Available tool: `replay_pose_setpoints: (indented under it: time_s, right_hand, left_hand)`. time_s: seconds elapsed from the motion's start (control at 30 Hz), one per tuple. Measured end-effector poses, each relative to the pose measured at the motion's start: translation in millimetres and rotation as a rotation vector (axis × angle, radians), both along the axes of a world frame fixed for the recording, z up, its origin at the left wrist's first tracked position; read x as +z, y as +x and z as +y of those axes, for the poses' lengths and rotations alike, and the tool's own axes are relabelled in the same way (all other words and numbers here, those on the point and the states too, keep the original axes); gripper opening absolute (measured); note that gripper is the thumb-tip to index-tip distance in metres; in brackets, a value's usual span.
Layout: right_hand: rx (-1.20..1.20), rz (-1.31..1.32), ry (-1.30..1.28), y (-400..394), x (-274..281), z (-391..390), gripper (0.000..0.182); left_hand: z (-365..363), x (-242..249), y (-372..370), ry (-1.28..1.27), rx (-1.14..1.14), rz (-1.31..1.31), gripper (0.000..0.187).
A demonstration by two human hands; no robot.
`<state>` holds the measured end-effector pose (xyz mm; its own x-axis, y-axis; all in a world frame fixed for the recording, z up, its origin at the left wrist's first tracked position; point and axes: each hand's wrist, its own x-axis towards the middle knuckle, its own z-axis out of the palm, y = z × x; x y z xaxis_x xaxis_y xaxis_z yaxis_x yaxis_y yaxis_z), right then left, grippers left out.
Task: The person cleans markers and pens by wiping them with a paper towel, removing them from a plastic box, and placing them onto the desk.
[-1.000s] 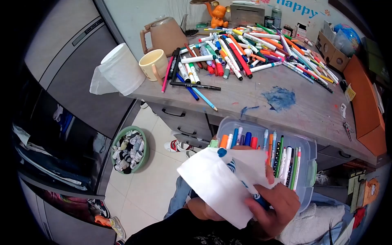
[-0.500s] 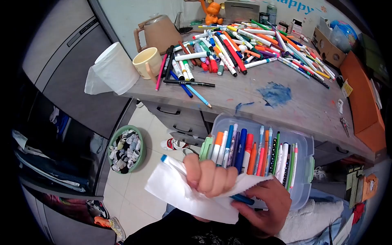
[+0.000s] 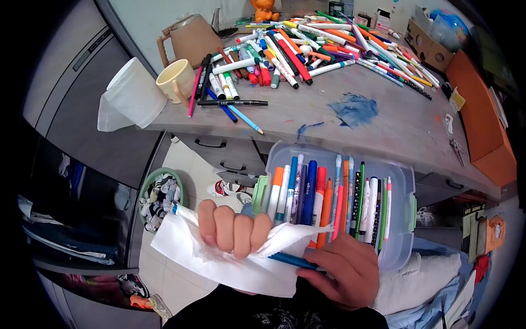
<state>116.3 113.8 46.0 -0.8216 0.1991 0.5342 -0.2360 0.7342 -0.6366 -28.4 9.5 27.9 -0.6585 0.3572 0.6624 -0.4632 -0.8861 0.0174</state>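
Observation:
My left hand (image 3: 234,229) is closed around a white paper tissue (image 3: 219,268), which wraps a blue marker. The marker's blue tip pokes out at the left of the tissue. On the other side, my right hand (image 3: 345,271) pinches the bare end of this blue marker (image 3: 293,260) between thumb and fingers. The stretch of marker inside the tissue is hidden. Just beyond both hands, a clear plastic box (image 3: 395,219) with green clips holds a row of markers and pens (image 3: 319,192) lying side by side.
A large pile of markers (image 3: 298,52) covers the back of the desk (image 3: 274,118). A tissue roll (image 3: 134,93), a yellow mug (image 3: 178,82) and a brown kettle (image 3: 192,41) stand at its left. An orange box (image 3: 482,120) is at the right edge. A green basket (image 3: 183,192) sits on the floor.
Both hands have shifted left in view with the tissue and marker. My left hand has moved farther from the right, and more of the blue marker shows between them. The camera view has shifted slightly.

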Motion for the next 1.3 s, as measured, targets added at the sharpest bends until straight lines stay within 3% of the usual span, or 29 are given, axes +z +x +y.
replay_pose_setpoints:
  time_s: [0.43, 0.73, 0.83, 0.93, 1.0, 1.03, 1.1, 1.13, 1.2, 1.3]
  right_hand:
    - [0.03, -0.028, -0.011, 11, 2, 16, 0.029]
    - [-0.014, 0.093, -0.01, 22, 2, 26, 0.034]
    - [-0.048, 0.181, -0.05, 32, 1, 31, 0.032]
    - [-0.156, 0.39, -0.056, 41, -12, 37, 0.033]
    - [-0.356, 0.688, -0.292, 42, -18, 37, 0.031]
    - [-0.355, 0.685, -0.29, 42, -19, 38, 0.031]
    - [-0.654, 0.885, -0.394, 43, -22, 40, 0.028]
    - [-0.654, 0.883, -0.393, 43, -21, 41, 0.028]
    - [-0.906, 0.778, -0.36, 43, -18, 44, 0.023]
    - [-0.985, 0.644, -0.367, 45, -19, 46, 0.02]
  left_hand:
    - [-12, 4, -8, -0.05, 0.038, 0.043, 0.024]
    - [-11, 8, -5, -0.033, 0.037, 0.027, 0.029]
    - [-12, 9, -6, -0.019, 0.072, 0.021, 0.022]
    - [-22, 8, -16, -0.058, 0.147, 0.081, 0.02]
    - [-27, -3, -35, -0.041, 0.153, 0.186, 0.016]
    - [-25, -2, -37, -0.033, 0.208, 0.117, 0.015]
    - [-30, -8, -40, -0.059, 0.325, -0.122, 0.012]
    - [-43, -28, -57, -0.106, 0.311, -0.085, 0.011]
    - [-62, -63, -85, -0.187, 0.252, -0.038, 0.012]
    - [-59, -78, -77, -0.233, 0.053, -0.088, 0.012]
